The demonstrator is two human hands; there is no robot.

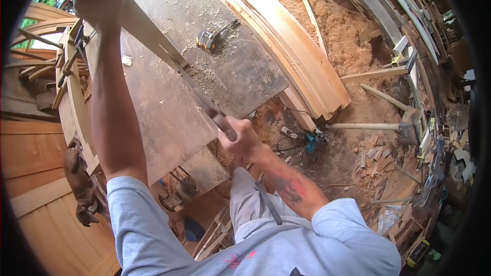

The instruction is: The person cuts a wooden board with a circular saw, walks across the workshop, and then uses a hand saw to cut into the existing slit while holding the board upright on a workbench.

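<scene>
My right hand is closed around the handle of a handsaw. The saw's narrow blade slants up and left to the end of a long wooden board, where a slit runs along the grain. At the top left, my left hand grips the board's far part, arm stretched out; its fingers are partly hidden by the wood. Under the board lies a grey worktable strewn with shavings, with a yellow and black tool on it.
Long pale planks are stacked along the table's right side. Beyond them are sawdust, a long-handled hammer and wood scraps. A teal corded power tool lies near the table corner. A brown dog is at the left.
</scene>
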